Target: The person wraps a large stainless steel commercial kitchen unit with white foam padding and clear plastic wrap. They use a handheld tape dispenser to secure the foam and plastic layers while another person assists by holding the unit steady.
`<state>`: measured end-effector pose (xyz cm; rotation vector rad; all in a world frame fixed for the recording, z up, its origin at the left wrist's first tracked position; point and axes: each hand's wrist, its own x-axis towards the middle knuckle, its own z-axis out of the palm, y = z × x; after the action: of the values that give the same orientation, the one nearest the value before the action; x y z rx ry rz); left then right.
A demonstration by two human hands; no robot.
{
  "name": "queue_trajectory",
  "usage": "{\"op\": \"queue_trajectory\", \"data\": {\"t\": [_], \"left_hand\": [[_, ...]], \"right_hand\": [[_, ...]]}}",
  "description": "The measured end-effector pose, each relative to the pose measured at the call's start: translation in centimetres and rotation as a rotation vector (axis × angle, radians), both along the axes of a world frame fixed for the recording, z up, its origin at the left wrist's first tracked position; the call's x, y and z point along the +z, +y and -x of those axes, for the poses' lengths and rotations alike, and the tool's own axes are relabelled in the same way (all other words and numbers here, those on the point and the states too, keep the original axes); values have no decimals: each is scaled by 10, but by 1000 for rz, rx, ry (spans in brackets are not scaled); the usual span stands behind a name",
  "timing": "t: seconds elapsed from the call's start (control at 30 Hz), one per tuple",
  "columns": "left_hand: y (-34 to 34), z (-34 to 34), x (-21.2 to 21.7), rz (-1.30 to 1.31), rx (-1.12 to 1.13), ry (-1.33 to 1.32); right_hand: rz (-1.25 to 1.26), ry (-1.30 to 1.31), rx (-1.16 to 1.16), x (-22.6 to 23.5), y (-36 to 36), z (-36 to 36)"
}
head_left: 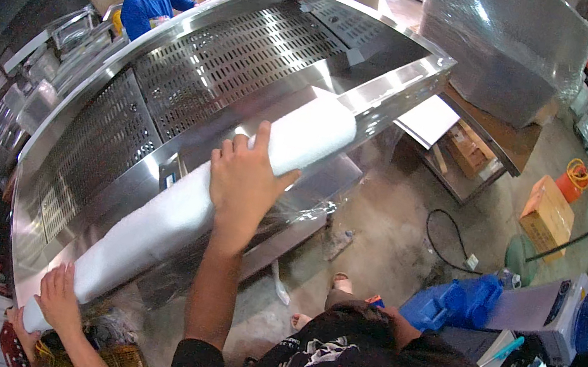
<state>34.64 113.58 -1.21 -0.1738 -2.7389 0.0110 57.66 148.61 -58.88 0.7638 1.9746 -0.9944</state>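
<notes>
A long white roll of foam sheet (161,223) lies slantwise along the near edge of a stainless steel counter (396,95). My right hand (246,187) rests on the upper half of this roll, its fingers spread and its thumb out to the side. Near the lower left end, my left hand (57,299) lies over the foam with fingers stretched across it. Part of another hand (20,332) shows beside that end; whose it is I cannot tell. Slotted metal panels (230,54) fill the counter's recessed top.
Across the counter stands a person in blue (143,11). A large plastic-wrapped block (503,43) sits on a table at the far right. Blue water jugs (446,301), a cardboard box (548,216) and a black cable (436,248) occupy the right side.
</notes>
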Motion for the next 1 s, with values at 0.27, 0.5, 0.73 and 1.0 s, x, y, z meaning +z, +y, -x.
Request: {"op": "queue_trajectory", "data": {"t": [0.27,0.5,0.73,1.0], "left_hand": [[4,-6,-1,-3,-7,22],[7,-7,11,-140,-16,73],[0,-12,32,-264,-58,237],[10,-33,74,-282,-153,239]], "right_hand": [[6,-15,-116,-5,23,-31],[-29,6,-131,-20,77,-6],[-123,108,-168,-18,121,40],[25,120,-262,52,114,79]]}}
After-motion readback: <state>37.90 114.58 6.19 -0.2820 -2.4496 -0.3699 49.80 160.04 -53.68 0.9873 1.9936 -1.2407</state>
